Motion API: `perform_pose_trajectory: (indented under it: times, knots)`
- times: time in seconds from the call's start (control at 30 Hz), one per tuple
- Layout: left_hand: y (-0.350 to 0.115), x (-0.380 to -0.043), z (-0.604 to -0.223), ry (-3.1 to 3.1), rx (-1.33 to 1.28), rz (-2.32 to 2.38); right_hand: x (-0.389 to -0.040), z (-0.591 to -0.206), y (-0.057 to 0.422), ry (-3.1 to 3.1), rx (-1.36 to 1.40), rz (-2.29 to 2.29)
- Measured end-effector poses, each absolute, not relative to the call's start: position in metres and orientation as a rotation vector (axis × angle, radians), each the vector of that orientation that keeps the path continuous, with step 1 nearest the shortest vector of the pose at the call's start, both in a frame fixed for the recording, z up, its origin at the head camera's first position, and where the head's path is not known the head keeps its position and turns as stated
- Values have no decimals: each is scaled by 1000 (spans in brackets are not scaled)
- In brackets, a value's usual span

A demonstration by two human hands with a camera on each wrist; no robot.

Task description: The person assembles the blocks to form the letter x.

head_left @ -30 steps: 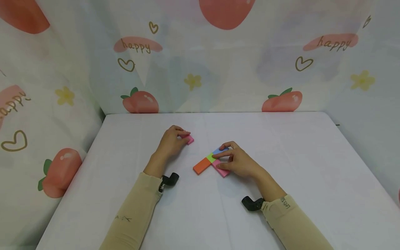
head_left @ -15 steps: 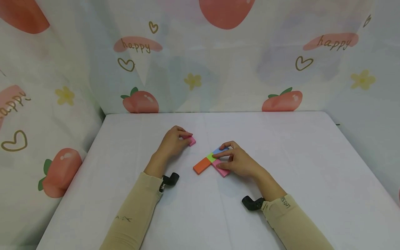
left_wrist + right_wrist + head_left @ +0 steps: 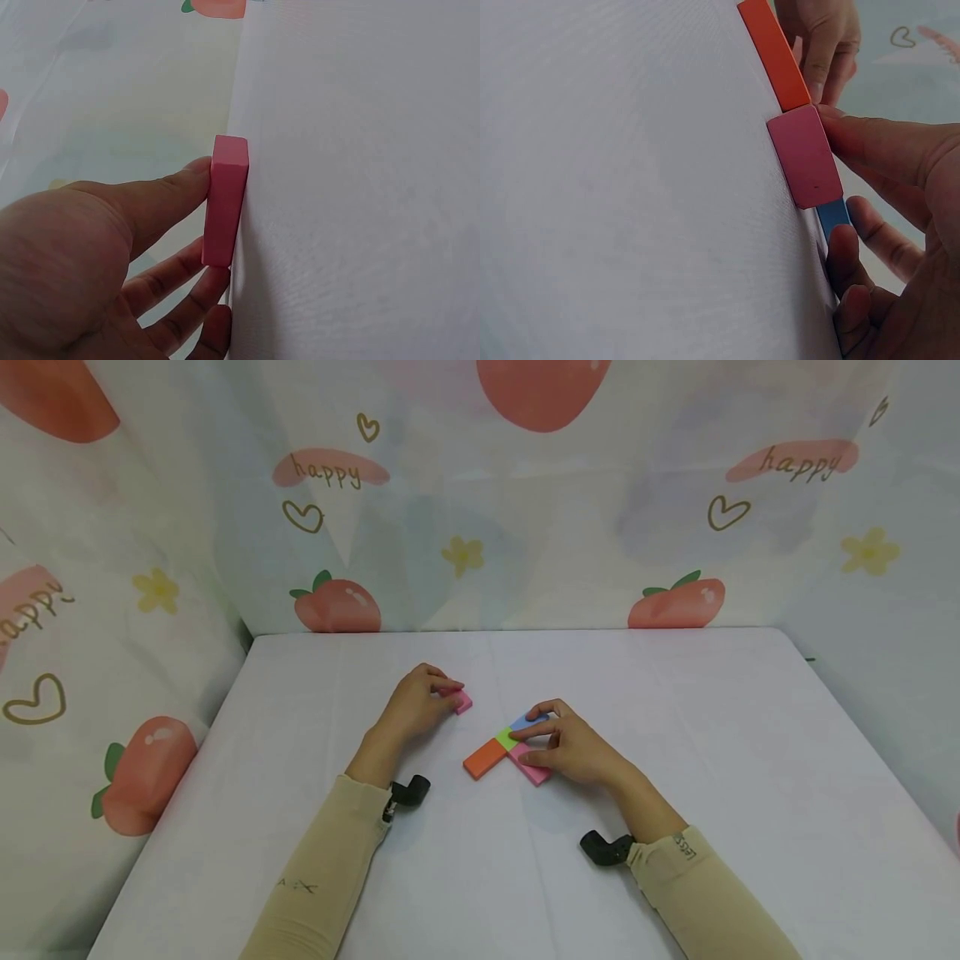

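My left hand (image 3: 414, 700) pinches a small pink block (image 3: 463, 702) at the left of the pieces; in the left wrist view the thumb presses one face of this pink block (image 3: 227, 199) as it stands at the tabletop. My right hand (image 3: 581, 747) rests on a joined group: thumb on a second pink block (image 3: 536, 772), forefinger at a green block (image 3: 505, 737), another finger on a blue block (image 3: 519, 723). An orange block (image 3: 485, 758) touches the green one. In the right wrist view the pink block's end (image 3: 806, 157) hides the green piece.
A white cloth covers the table (image 3: 720, 735). Printed fabric (image 3: 540, 527) hangs behind it and along the left side. Black wrist cameras (image 3: 410, 791) stick out from both sleeves, low over the cloth.
The left hand has slid its pink block slightly right and toward the front, closer to the group. The right hand and the blocks under it have stayed put.
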State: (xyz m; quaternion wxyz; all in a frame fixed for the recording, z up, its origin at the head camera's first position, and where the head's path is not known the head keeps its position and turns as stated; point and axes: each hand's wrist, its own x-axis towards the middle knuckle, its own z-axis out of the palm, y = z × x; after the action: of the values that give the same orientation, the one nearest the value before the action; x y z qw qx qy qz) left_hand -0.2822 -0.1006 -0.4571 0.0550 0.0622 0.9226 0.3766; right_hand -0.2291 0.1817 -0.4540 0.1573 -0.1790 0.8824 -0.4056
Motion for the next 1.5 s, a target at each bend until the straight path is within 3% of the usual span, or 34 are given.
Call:
perform_pose_trajectory:
  times: [1.5]
  knots:
    - [-99,-280,-455,2832,210,1109,-230,-451,179,2523,-495,-1147]
